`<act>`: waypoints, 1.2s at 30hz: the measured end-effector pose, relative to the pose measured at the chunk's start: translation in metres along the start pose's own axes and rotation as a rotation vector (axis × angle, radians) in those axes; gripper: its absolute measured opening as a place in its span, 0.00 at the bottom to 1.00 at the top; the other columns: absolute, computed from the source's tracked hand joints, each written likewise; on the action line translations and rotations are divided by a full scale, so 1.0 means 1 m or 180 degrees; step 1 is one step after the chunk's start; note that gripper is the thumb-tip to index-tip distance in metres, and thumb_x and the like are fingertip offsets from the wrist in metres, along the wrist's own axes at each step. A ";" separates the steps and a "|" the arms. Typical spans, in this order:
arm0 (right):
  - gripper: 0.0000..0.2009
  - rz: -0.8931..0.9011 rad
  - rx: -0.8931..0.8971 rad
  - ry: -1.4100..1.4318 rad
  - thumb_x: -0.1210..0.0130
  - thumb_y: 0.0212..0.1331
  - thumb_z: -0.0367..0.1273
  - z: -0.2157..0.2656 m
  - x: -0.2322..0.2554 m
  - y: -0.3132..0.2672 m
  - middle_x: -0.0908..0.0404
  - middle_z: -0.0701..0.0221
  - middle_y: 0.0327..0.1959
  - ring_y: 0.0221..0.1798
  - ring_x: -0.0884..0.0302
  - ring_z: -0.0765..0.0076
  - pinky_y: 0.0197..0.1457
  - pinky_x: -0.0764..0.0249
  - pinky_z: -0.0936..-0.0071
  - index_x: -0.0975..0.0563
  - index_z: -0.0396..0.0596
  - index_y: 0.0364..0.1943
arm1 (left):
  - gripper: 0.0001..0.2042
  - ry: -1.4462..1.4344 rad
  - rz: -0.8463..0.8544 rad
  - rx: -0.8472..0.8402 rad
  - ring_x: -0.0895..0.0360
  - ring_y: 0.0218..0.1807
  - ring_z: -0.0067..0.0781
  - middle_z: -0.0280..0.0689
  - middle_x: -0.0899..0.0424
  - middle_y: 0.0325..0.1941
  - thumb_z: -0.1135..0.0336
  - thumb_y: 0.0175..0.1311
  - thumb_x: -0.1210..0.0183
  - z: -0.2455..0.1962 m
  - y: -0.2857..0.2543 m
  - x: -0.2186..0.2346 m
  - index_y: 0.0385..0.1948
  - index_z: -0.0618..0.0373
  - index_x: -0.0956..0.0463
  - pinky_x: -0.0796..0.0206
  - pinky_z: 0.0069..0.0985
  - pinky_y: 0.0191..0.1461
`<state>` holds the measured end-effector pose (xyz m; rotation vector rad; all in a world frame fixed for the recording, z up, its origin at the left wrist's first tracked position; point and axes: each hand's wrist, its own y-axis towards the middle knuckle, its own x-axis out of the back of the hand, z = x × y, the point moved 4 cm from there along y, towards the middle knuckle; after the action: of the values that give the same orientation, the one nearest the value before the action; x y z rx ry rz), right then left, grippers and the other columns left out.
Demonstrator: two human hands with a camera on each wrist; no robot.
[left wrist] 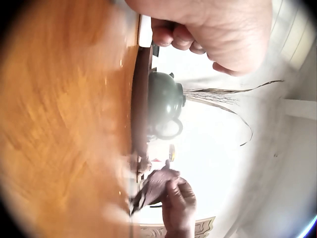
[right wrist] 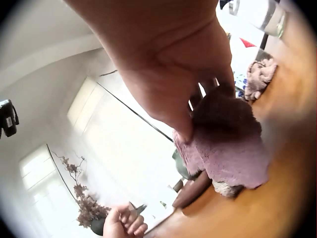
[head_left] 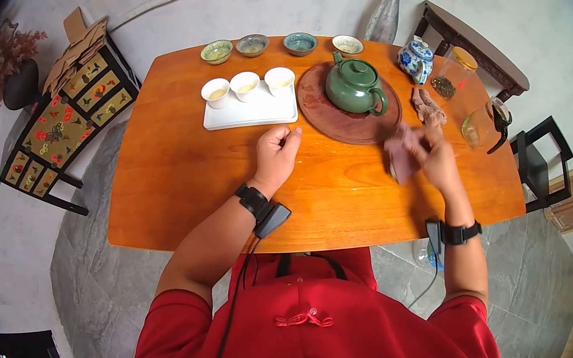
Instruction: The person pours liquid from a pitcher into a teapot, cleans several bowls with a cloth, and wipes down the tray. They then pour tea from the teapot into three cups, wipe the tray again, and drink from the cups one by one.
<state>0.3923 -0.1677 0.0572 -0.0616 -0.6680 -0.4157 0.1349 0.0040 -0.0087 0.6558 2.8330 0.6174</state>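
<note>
- Red shirt (head_left: pixel 328 302), cut off at the head view's lower edge.
- Left hand (head_left: pixel 277 154) just beside the white tray, its grip curled narrow around nothing visible; the left wrist view crops it.
- Right hand (head_left: pixel 439 160), its grip pinching a mauve cloth (head_left: pixel 401 155) to the right of the round brown tray; motion blurs the cloth, and shadow hides some fingers in the right wrist view.
- White tray (head_left: pixel 258 118), bearing three white cups (head_left: pixel 245 84).
- Green teapot (head_left: pixel 350 89) on the round brown tray (head_left: pixel 312 102), hiding part of it.
- Four small bowls (head_left: pixel 299 43) along the surface's (head_left: pixel 177 178) far edge.
</note>
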 end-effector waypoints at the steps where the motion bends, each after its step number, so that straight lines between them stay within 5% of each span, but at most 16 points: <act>1: 0.15 -0.0399 0.0241 -0.0159 0.38 0.54 0.34 0.008 0.008 0.013 0.20 0.61 0.42 0.49 0.25 0.52 0.54 0.30 0.63 0.22 0.40 0.43 | 0.20 0.0016 -0.0018 0.0016 0.49 0.21 0.14 0.25 0.44 0.15 0.71 0.64 0.43 0.001 0.000 0.001 0.14 0.58 0.44 0.53 0.21 0.22; 3: 0.15 -0.0805 0.0494 -0.0314 0.38 0.55 0.35 0.014 0.008 0.024 0.20 0.61 0.43 0.50 0.26 0.51 0.56 0.31 0.63 0.22 0.40 0.43 | 0.20 0.0036 -0.0037 0.0019 0.49 0.21 0.14 0.25 0.43 0.15 0.71 0.64 0.43 0.000 0.000 0.002 0.14 0.58 0.44 0.53 0.21 0.22; 5: 0.17 -0.0861 0.1117 -0.2041 0.39 0.56 0.37 0.011 -0.014 0.034 0.21 0.59 0.46 0.53 0.28 0.51 0.58 0.32 0.63 0.23 0.40 0.46 | 0.20 -0.0037 -0.0052 0.0079 0.49 0.21 0.14 0.25 0.43 0.15 0.71 0.64 0.43 -0.002 0.000 0.002 0.14 0.58 0.43 0.53 0.21 0.22; 6: 0.19 -0.0588 0.1008 -0.2051 0.39 0.56 0.38 0.000 -0.030 0.038 0.22 0.58 0.48 0.56 0.31 0.49 0.60 0.34 0.64 0.24 0.41 0.47 | 0.20 -0.0031 -0.0065 0.0053 0.49 0.21 0.14 0.25 0.43 0.15 0.71 0.64 0.43 -0.003 0.000 0.003 0.14 0.58 0.43 0.53 0.21 0.22; 9: 0.15 -0.0565 0.1266 -0.1927 0.40 0.55 0.36 0.010 -0.033 0.041 0.21 0.58 0.44 0.51 0.28 0.48 0.56 0.31 0.62 0.23 0.42 0.43 | 0.19 0.0062 -0.0133 -0.0020 0.48 0.21 0.14 0.25 0.43 0.15 0.70 0.64 0.43 -0.001 0.001 0.005 0.14 0.58 0.43 0.52 0.21 0.22; 12: 0.10 -0.0461 0.0717 -0.1175 0.41 0.55 0.33 0.000 -0.023 0.054 0.19 0.58 0.38 0.46 0.23 0.51 0.49 0.28 0.64 0.21 0.43 0.38 | 0.19 0.0092 -0.0100 -0.0058 0.48 0.21 0.14 0.25 0.42 0.14 0.70 0.64 0.43 0.003 0.001 0.004 0.14 0.58 0.42 0.52 0.21 0.22; 15: 0.06 -0.1109 0.0490 -0.0667 0.41 0.55 0.30 0.010 -0.004 0.065 0.19 0.59 0.33 0.40 0.21 0.57 0.44 0.27 0.67 0.20 0.44 0.35 | 0.19 0.0080 -0.0059 -0.0033 0.48 0.21 0.14 0.26 0.42 0.14 0.70 0.64 0.43 0.003 0.002 0.001 0.14 0.59 0.42 0.51 0.21 0.22; 18: 0.12 -0.2077 0.1289 0.0836 0.43 0.60 0.28 0.021 0.010 0.073 0.19 0.70 0.37 0.39 0.24 0.76 0.43 0.27 0.77 0.25 0.46 0.48 | 0.19 0.0110 -0.0045 -0.0006 0.48 0.21 0.14 0.26 0.42 0.14 0.70 0.64 0.43 0.003 0.002 0.000 0.14 0.59 0.42 0.51 0.21 0.22; 19: 0.15 -0.2132 0.1402 0.0381 0.43 0.61 0.28 0.032 0.006 0.072 0.20 0.70 0.40 0.42 0.25 0.78 0.45 0.28 0.79 0.27 0.49 0.52 | 0.19 0.0106 -0.0044 -0.0003 0.48 0.20 0.14 0.26 0.42 0.14 0.70 0.64 0.43 0.000 0.002 -0.001 0.14 0.59 0.42 0.51 0.21 0.22; 20: 0.16 -0.2018 0.1148 0.0369 0.42 0.59 0.27 0.044 -0.002 0.070 0.20 0.68 0.42 0.44 0.24 0.72 0.48 0.28 0.76 0.27 0.48 0.52 | 0.19 0.0099 -0.0038 -0.0003 0.48 0.20 0.14 0.26 0.42 0.14 0.70 0.64 0.43 -0.001 0.001 -0.001 0.14 0.59 0.42 0.51 0.21 0.22; 22: 0.17 -0.2354 0.2393 -0.1704 0.42 0.57 0.30 0.060 -0.015 0.068 0.21 0.59 0.46 0.43 0.21 0.55 0.47 0.25 0.67 0.27 0.45 0.51 | 0.19 0.0090 -0.0040 -0.0019 0.48 0.20 0.14 0.26 0.42 0.14 0.70 0.64 0.43 0.001 0.002 -0.001 0.14 0.59 0.42 0.51 0.21 0.22; 23: 0.17 -0.2355 0.2398 -0.1704 0.42 0.57 0.30 0.056 -0.021 0.067 0.21 0.59 0.46 0.43 0.21 0.55 0.47 0.25 0.67 0.27 0.45 0.51 | 0.19 0.0084 -0.0052 -0.0036 0.48 0.20 0.14 0.26 0.42 0.14 0.70 0.64 0.43 0.001 0.002 -0.001 0.14 0.59 0.42 0.51 0.21 0.22; 25: 0.18 -0.1512 0.1488 -0.1678 0.42 0.56 0.34 0.044 -0.040 0.072 0.22 0.56 0.45 0.43 0.23 0.47 0.46 0.26 0.60 0.27 0.47 0.51 | 0.19 0.0109 -0.0046 -0.0007 0.48 0.20 0.14 0.26 0.42 0.14 0.70 0.64 0.43 0.002 0.002 0.000 0.14 0.59 0.42 0.51 0.22 0.22; 36: 0.12 -0.1673 0.1467 -0.2351 0.49 0.63 0.39 0.035 -0.052 0.087 0.20 0.59 0.35 0.32 0.21 0.50 0.32 0.25 0.59 0.29 0.45 0.41 | 0.20 0.0100 -0.0087 0.0006 0.49 0.20 0.15 0.26 0.43 0.13 0.70 0.64 0.43 0.002 0.002 0.000 0.14 0.59 0.43 0.52 0.22 0.21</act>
<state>0.3687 -0.0633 0.0592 0.4271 -1.5077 -0.7432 0.1358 0.0064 -0.0101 0.6121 2.8668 0.6261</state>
